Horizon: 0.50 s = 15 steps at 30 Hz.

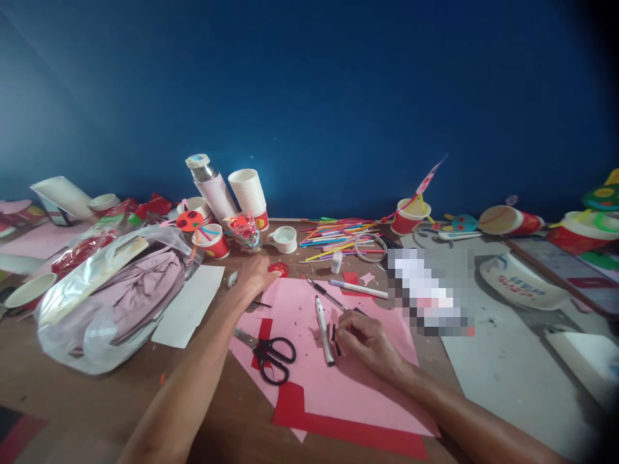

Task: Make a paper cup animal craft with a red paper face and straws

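Note:
My left hand (255, 278) reaches across the table with its fingers curled, thumb at the edge of a small red paper disc (279, 269) with dark markings. My right hand (368, 340) rests low over a pink paper sheet (294, 309), fingertips pinched on a small dark strip (337, 347) whose kind I cannot make out. Just left of those fingertips lies a white marker (324, 332). Black-handled scissors (273, 354) lie on the sheet's left side, their blades partly behind my left forearm. Red paper (348, 428) sticks out under the near edge.
Beyond the sheet lie a pen (326, 294), another marker (358, 288) and colourful sticks (338, 238). Stacked paper cups (247, 193), a thermos (213, 187) and a tape roll (284, 240) stand behind. A plastic bag (111, 322) is left; decorated cups (410, 216) line the wall.

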Available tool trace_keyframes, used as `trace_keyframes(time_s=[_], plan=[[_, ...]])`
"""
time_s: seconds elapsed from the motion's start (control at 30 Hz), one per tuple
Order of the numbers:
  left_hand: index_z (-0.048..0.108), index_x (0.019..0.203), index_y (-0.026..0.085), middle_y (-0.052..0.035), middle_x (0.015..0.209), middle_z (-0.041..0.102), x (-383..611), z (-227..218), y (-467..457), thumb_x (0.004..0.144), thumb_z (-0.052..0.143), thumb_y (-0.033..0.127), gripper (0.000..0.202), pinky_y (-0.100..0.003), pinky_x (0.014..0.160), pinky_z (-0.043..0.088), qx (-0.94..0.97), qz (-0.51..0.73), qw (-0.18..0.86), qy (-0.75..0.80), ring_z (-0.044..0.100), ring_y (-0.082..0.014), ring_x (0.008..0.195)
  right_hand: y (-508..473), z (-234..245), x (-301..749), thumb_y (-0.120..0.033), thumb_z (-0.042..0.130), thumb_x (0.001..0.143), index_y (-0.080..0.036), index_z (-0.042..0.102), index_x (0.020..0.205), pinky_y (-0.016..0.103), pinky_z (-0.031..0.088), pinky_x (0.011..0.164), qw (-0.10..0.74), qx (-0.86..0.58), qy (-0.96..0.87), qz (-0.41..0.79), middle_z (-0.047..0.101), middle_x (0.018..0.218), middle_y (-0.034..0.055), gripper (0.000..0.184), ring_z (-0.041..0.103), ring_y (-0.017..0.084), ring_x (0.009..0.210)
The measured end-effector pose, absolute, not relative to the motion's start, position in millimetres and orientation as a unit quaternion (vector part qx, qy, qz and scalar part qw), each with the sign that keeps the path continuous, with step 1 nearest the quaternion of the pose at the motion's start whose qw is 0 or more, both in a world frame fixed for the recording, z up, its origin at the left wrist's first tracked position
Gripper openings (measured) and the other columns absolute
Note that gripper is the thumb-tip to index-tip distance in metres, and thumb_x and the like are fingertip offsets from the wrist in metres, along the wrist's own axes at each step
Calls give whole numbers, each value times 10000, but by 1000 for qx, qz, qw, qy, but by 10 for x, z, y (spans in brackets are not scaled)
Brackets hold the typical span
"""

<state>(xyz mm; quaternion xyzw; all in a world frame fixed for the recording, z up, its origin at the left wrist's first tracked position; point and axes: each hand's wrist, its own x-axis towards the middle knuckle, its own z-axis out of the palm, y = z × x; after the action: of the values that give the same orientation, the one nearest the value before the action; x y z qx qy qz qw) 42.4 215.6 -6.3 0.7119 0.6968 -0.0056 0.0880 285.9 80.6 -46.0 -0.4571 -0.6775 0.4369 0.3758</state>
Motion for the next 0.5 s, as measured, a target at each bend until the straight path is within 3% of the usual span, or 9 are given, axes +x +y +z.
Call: trace_keyframes(time_s=[0.33,0.5], plan=[[597,592,185,-70,634,665,474,-46,2181,636,591,233,66,-289,599,414,680,83,174,707,617,-218,668,809,-468,2857,-110,468,801,-178,537,641,246,420,608,375,-456,-689,419,590,671,12,187,546,131,640],[567,609,182,-46,710,660,484,22,2164,666,558,206,62,-267,647,432,659,215,215,688,603,-177,702,795,-452,2855,-126,467,809,-179,529,626,248,425,618,374,-462,-688,415,595,667,15,200,546,133,643]])
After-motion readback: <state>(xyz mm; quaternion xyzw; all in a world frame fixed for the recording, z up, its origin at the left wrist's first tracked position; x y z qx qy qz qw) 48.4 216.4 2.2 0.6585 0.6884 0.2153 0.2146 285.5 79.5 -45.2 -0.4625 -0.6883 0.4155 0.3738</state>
